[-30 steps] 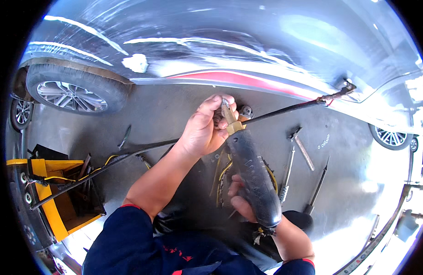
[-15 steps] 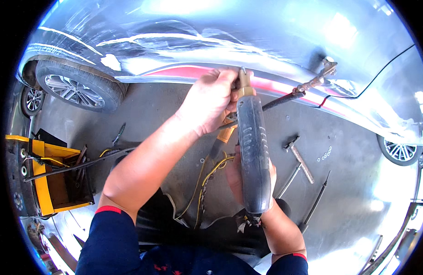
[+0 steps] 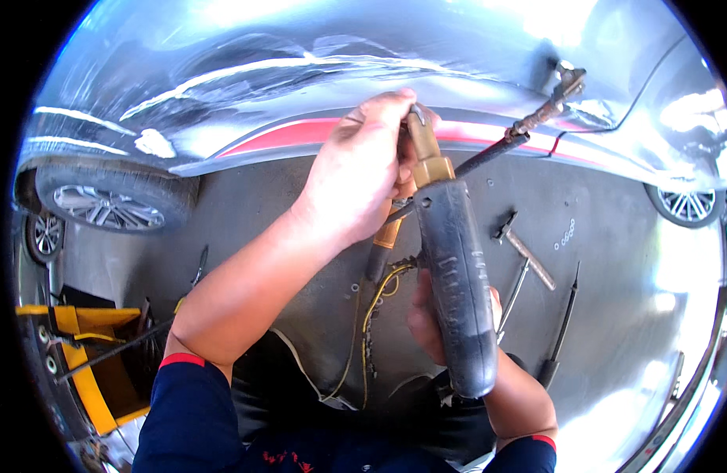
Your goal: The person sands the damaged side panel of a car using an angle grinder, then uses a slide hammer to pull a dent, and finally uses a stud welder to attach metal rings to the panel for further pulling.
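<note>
A black-bodied welding gun (image 3: pixel 458 292) with a brass nose (image 3: pixel 428 146) points up at the car's side. My right hand (image 3: pixel 428 319) is wrapped around its body from below, partly hidden behind it. At the tip, my left hand (image 3: pixel 356 169) is closed, thumb and fingers pinched beside the brass end; whatever is between them is hidden. Just beyond is the scraped grey car panel (image 3: pixel 245 87), with a red strip (image 3: pixel 292 135) along its lower edge. A rusty-ended pull bar (image 3: pixel 537 118) slants against the panel, its shaft passing behind my left hand.
On the floor lie a hammer (image 3: pixel 529 252), a thin dark rod (image 3: pixel 570 307) and several washers (image 3: pixel 567 234). Yellow cable (image 3: pixel 371 307) runs below the welding gun. A yellow tool box (image 3: pixel 87 386) stands at the left, below the car's wheel (image 3: pixel 115 199).
The view has shifted, and the car's left wheel now sits lower. The welding gun's body is tilted more to the right. Both hands keep their hold.
</note>
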Demonstrator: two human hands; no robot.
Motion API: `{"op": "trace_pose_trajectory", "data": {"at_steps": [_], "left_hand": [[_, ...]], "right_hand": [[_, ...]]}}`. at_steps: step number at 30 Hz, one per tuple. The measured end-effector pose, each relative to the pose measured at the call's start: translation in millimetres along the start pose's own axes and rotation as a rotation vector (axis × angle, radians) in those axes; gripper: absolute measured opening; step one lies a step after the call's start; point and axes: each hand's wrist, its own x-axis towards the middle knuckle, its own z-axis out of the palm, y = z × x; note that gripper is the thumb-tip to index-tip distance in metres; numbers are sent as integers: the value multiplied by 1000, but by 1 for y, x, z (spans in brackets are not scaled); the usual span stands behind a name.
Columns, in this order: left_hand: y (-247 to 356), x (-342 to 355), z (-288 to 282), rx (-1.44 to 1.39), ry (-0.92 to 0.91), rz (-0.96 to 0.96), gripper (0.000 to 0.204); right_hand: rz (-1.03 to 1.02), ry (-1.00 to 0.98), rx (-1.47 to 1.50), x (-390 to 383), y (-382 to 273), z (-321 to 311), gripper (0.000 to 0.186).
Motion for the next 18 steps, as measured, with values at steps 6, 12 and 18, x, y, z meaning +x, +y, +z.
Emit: {"op": "trace_pose_trajectory", "data": {"at_steps": [6,12,18], "left_hand": [[-16,7,-4,-214,-163,-193,37],[-38,5,-7,-316,-309,-210,43],[-42,3,-4,-353,-356,-229,48]], "right_hand": [[153,-103,289,-5,-41,10,48],[155,-65,939,-18,-35,20,48],[211,-159,1112,-19,-35,5,45]]}}
